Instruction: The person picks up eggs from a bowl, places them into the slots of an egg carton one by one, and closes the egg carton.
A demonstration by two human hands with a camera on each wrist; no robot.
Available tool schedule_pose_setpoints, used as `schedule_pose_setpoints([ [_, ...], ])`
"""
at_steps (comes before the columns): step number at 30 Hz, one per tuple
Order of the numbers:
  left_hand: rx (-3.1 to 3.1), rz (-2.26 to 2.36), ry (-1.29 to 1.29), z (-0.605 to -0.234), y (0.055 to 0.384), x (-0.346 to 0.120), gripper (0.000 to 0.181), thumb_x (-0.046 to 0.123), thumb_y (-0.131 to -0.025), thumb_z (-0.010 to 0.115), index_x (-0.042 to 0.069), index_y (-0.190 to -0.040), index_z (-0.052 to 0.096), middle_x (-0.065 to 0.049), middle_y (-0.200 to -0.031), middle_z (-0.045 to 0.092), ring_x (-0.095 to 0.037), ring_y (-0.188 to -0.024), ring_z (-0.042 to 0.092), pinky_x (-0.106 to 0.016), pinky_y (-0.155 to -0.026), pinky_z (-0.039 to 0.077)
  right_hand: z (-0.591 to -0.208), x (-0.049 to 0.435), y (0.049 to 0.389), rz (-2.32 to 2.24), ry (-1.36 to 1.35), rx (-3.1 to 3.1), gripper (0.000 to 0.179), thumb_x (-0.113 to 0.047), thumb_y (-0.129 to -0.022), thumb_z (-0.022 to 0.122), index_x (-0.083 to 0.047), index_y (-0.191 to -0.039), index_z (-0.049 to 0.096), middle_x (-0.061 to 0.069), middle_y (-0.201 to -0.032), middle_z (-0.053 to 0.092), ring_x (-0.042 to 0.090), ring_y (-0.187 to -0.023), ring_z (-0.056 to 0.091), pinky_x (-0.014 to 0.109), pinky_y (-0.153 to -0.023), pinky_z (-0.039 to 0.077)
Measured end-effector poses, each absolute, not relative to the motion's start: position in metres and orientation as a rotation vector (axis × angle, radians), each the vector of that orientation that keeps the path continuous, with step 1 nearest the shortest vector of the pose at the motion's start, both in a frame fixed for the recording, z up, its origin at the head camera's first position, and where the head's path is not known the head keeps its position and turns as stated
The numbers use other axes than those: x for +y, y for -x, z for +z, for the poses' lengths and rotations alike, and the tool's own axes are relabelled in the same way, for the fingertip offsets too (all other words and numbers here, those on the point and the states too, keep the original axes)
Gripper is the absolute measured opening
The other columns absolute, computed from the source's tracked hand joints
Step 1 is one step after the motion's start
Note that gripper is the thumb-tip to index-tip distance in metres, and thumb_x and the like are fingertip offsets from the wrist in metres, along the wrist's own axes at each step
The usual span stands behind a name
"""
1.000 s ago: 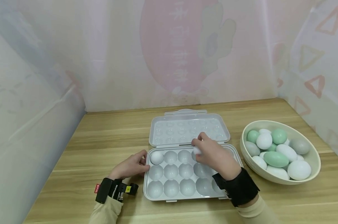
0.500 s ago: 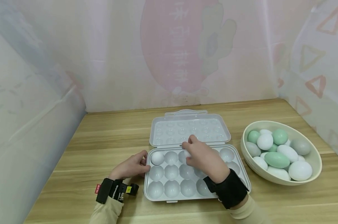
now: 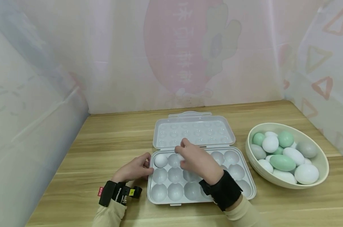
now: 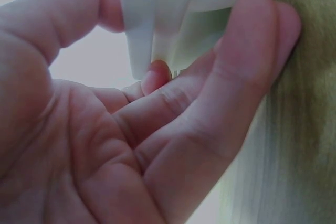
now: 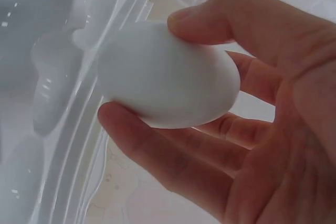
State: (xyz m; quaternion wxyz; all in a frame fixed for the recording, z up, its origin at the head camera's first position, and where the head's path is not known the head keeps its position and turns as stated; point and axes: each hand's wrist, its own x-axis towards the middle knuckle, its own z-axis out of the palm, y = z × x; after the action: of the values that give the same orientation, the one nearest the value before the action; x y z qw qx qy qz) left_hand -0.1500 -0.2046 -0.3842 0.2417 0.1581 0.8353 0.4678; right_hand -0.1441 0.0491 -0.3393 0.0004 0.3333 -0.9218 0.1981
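A white plastic egg box (image 3: 148,189) lies unfolded on the wooden table, its rows of round cups facing up. One white egg (image 3: 161,161) sits in the back-left cup. Over the back row, beside that egg, is my right hand (image 3: 198,159); thumb and fingers hold another white egg (image 5: 168,77), seen whole in the right wrist view but mostly hidden in the head view. My left hand (image 3: 133,168) grips the box's left edge, thumb on the rim and fingers curled by its side, as the left wrist view shows. My right hand and forearm cover several cups.
A cream bowl (image 3: 258,167) with several white, green and grey eggs stands right of the box. The box's clear lid (image 3: 194,129) lies folded back behind the cups. Printed cloth walls (image 3: 114,69) enclose the table at the back and sides.
My right hand has moved left along the back row with the egg, towards the egg in the corner cup. My left hand has stayed at the box's edge.
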Motion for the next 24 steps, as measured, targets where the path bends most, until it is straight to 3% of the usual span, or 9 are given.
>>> schedule_pose_setpoints([
  [9,2.293,1.272,-0.426,-0.384,0.15,-0.204,0.024,0.001,-0.085,0.061,-0.004,-0.104,0.047,-0.012,-0.088,0.062,-0.021,-0.078,0.06,-0.035,-0.067,0.054,-0.346,0.035,0.149,0.645,-1.175,-2.845,0.027,0.002,-0.084,0.069,-0.003,-0.11,0.064,0.01,-0.1,0.051,0.017,-0.066,0.049,0.022,-0.057,0.044],
  [17,2.288,1.27,-0.41,-0.382,0.149,-0.203,0.026,0.001,-0.086,0.06,-0.004,-0.107,0.046,-0.013,-0.089,0.061,-0.021,-0.079,0.06,-0.035,-0.068,0.055,-0.353,0.029,0.149,0.578,-1.227,-2.885,0.026,0.003,-0.086,0.067,-0.004,-0.11,0.065,0.009,-0.1,0.056,0.02,-0.087,0.057,0.026,-0.074,0.05],
  [24,2.29,1.266,-0.42,-0.382,0.15,-0.204,0.025,0.001,-0.086,0.06,-0.004,-0.106,0.046,-0.012,-0.089,0.061,-0.021,-0.078,0.06,-0.035,-0.067,0.054,-0.356,0.028,0.149,0.508,-1.229,-2.871,0.027,0.004,-0.085,0.068,-0.004,-0.11,0.065,0.008,-0.099,0.056,0.02,-0.087,0.057,0.026,-0.073,0.05],
])
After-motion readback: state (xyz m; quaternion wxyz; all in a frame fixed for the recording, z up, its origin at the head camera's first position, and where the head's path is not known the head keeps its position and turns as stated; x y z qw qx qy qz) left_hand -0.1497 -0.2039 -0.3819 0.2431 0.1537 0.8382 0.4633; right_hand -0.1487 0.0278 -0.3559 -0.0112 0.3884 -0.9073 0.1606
